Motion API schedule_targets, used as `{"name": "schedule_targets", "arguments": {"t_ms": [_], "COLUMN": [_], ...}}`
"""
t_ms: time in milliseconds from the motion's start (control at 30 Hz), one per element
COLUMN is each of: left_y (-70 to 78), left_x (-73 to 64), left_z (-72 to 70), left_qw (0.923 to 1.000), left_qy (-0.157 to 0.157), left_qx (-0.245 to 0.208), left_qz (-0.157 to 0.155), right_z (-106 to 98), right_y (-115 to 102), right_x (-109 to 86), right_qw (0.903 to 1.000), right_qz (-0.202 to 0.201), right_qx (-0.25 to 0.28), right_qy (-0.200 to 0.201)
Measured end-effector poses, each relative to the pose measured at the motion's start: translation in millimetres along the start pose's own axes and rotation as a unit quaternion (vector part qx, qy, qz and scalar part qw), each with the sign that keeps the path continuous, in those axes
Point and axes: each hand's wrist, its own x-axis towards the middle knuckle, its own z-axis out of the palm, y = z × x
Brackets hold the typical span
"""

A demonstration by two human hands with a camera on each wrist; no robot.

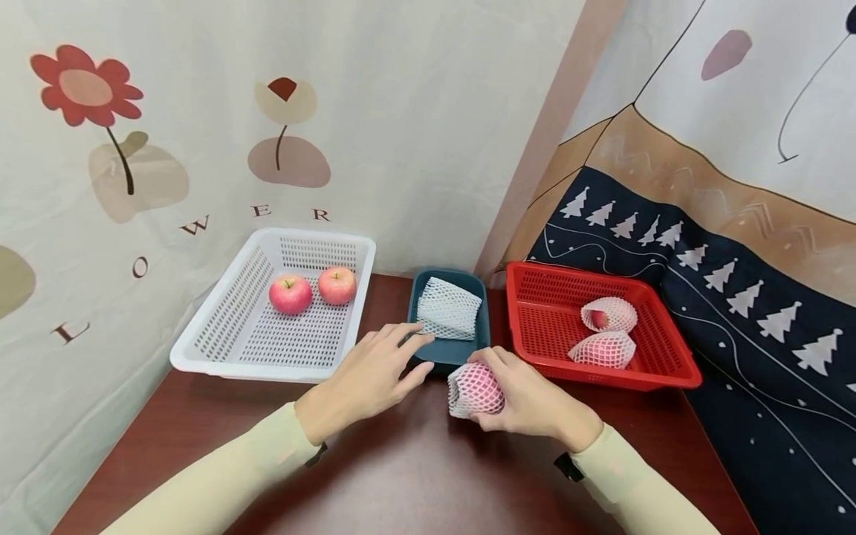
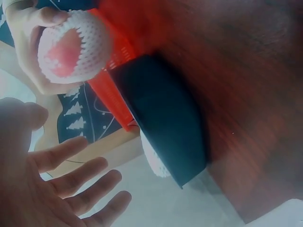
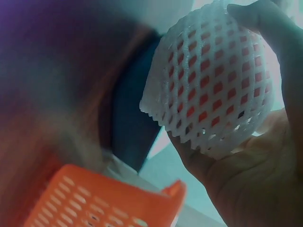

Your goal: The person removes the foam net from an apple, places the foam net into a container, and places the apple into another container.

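My right hand (image 1: 535, 397) grips an apple in a white foam net sleeve (image 1: 476, 390), held in front of the dark teal bin (image 1: 483, 327). In the right wrist view the foam net (image 3: 213, 80) wraps most of the apple, red showing through its mesh. My left hand (image 1: 374, 371) is apart from it, fingers spread and holding nothing, beside the bin's near left corner. The left wrist view shows its fingers (image 2: 85, 179) extended. Flat white foam nets (image 1: 449, 308) lie inside the teal bin.
On the left a white basket (image 1: 294, 357) holds two bare apples (image 1: 290, 294). A red basket (image 1: 535, 327) on the right holds two net-wrapped apples (image 1: 605, 349). All stand on a dark brown table (image 1: 401, 475), with a printed curtain (image 1: 414, 134) behind.
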Motion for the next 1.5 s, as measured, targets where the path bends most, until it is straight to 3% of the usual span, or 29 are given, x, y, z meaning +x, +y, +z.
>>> {"name": "schedule_targets", "arguments": {"t_ms": [467,1100,1500], "left_y": [1.8,6.9,4.4], "left_x": [-11.6,-24.5,-27.7], "left_z": [-0.5,5.6,6.7], "left_qw": [0.9998,0.9996,0.9993], "left_qy": [-0.018,-0.022,-0.023], "left_qx": [0.002,0.012,0.02], "left_qz": [-0.001,0.012,0.018], "right_z": [30,27,40], "right_y": [-1,-6,-9], "right_x": [6.0,-11.1,-4.8], "right_qw": [0.9994,0.9973,0.9985], "right_qz": [-0.007,0.015,0.005], "right_qx": [-0.016,-0.069,-0.047], "right_qy": [-0.03,-0.02,-0.026]}}
